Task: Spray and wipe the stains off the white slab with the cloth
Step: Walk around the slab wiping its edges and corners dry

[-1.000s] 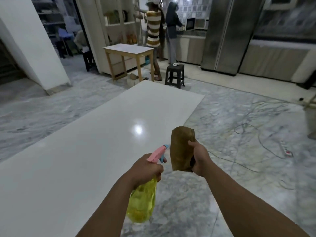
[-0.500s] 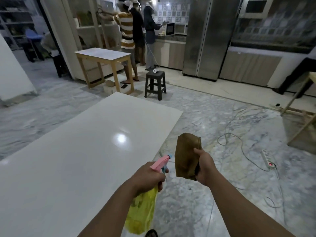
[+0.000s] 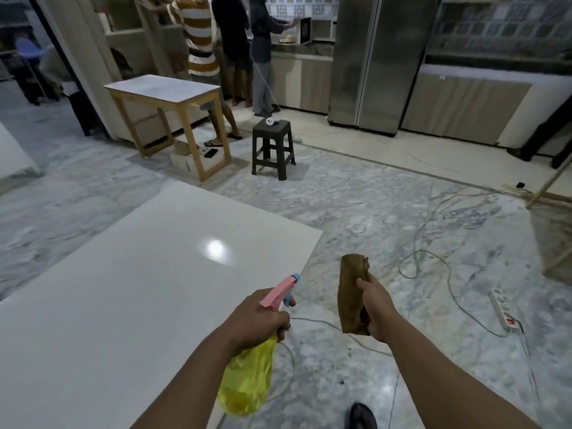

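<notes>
The white slab (image 3: 130, 292) lies flat and glossy across the left half of the view, with a lamp's reflection near its far right part. No stain shows on it from here. My left hand (image 3: 257, 317) grips a spray bottle (image 3: 247, 379) with a yellow body and a pink trigger head, held over the slab's right edge, nozzle pointing away from me. My right hand (image 3: 376, 308) holds a folded brown cloth (image 3: 351, 292) upright, to the right of the slab and above the marble floor.
Cables (image 3: 427, 252) and a white power strip (image 3: 504, 309) lie on the marble floor to the right. A dark stool (image 3: 272, 147) and a wooden table (image 3: 167, 100) stand beyond the slab. Three people stand at the kitchen counter behind. A fridge (image 3: 377, 60) is at the back.
The view has swung right and tipped up, showing more of the kitchen and the slab's far right corner. Both hands keep the same hold on the bottle and the cloth.
</notes>
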